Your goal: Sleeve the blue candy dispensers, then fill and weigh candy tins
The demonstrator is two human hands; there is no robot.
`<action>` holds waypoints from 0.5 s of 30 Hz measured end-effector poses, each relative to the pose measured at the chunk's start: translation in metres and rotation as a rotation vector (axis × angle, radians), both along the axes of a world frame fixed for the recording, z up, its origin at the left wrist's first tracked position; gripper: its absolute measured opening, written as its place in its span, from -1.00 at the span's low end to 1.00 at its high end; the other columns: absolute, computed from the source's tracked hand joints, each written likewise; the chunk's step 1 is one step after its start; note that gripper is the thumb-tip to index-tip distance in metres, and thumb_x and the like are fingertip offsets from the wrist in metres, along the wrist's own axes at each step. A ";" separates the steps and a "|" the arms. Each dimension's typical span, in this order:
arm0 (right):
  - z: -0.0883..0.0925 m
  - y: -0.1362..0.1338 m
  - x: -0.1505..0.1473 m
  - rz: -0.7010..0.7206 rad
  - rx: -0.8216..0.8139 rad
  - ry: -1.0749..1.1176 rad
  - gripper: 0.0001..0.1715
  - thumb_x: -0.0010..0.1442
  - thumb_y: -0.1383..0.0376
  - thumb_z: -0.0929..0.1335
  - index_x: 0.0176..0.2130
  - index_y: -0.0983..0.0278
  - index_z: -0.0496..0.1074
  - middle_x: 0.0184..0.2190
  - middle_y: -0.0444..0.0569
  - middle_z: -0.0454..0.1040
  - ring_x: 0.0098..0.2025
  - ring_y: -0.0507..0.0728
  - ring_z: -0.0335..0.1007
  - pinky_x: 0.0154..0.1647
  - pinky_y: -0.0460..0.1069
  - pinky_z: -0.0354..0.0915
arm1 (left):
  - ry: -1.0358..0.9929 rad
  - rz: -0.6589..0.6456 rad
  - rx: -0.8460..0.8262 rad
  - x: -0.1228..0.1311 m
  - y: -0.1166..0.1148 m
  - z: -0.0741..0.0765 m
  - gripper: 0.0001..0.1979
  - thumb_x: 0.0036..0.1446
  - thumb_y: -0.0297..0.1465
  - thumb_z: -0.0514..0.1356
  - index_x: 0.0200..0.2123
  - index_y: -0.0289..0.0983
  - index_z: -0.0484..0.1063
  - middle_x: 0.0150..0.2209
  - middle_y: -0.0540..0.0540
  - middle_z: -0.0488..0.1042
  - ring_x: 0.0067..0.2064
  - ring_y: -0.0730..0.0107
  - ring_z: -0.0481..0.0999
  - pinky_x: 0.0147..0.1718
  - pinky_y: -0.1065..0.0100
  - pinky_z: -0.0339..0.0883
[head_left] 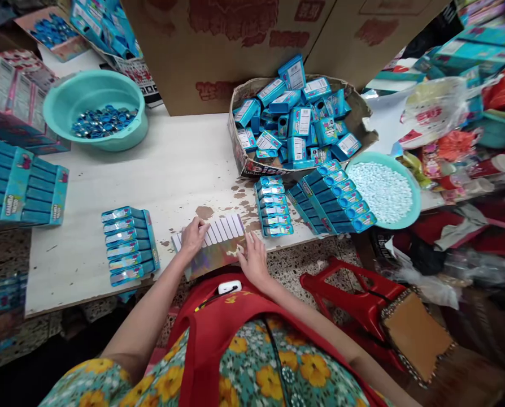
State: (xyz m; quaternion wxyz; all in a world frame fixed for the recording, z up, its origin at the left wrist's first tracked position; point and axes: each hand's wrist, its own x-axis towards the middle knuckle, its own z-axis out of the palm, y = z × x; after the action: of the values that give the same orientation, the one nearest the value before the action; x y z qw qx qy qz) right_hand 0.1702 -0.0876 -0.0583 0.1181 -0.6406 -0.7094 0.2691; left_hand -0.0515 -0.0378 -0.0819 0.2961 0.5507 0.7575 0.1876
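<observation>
My left hand [193, 234] rests fingers-down on the left end of a row of white strips [222, 229] lying on a shiny holographic sheet [214, 259] at the table's near edge. On the sheet's right end lies my right hand [252, 260], flat with its fingers spread. Just right of the hands stands a row of small blue boxes [273, 206]. A second, slanted row of blue boxes [332, 198] sits further right. Another stack of blue boxes [129, 244] lies to the left of my left hand.
A cardboard tray [242, 164] heaped with blue boxes sits behind. A teal bowl [416, 198] of white pellets is at right, a teal basin [95, 93] of blue caps at back left. Large cartons stand behind, blue packs [19, 186] at left. A red stool [354, 297] stands lower right.
</observation>
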 end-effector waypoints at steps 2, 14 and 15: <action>-0.001 -0.006 0.002 0.021 -0.011 -0.014 -0.32 0.20 0.26 0.23 0.26 0.32 0.04 0.28 0.21 0.02 0.26 0.33 -0.05 0.19 0.27 0.01 | 0.002 0.013 -0.011 0.003 -0.005 0.003 -0.81 0.12 -0.21 0.05 -0.40 -0.19 0.28 -0.43 0.02 0.42 -0.38 0.37 0.37 -0.36 0.39 0.11; 0.003 -0.048 0.058 -0.196 -0.210 0.605 -0.44 0.06 0.23 0.36 0.07 0.24 0.28 -0.11 0.05 0.48 -0.09 0.18 0.41 -0.06 0.12 0.33 | -0.105 -0.025 -0.033 0.049 -0.053 0.018 -0.80 0.09 -0.22 0.06 -0.43 -0.22 0.26 -0.46 0.03 0.35 -0.38 0.40 0.35 -0.35 0.41 0.16; 0.001 -0.049 0.066 -0.226 -0.323 0.721 -0.46 0.04 0.20 0.37 0.03 0.24 0.32 -0.16 0.02 0.51 -0.16 0.16 0.45 -0.13 0.09 0.36 | -0.116 -0.067 -0.037 0.055 -0.056 0.023 -0.80 0.09 -0.22 0.06 -0.42 -0.23 0.27 -0.45 0.03 0.36 -0.37 0.40 0.35 -0.34 0.41 0.18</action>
State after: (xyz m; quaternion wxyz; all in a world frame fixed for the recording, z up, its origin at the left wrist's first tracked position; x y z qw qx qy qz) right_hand 0.2362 -0.1362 -0.0571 0.2859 -0.5894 -0.4966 0.5694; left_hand 0.0032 -0.0939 -0.0588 0.3558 0.5585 0.7234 0.1953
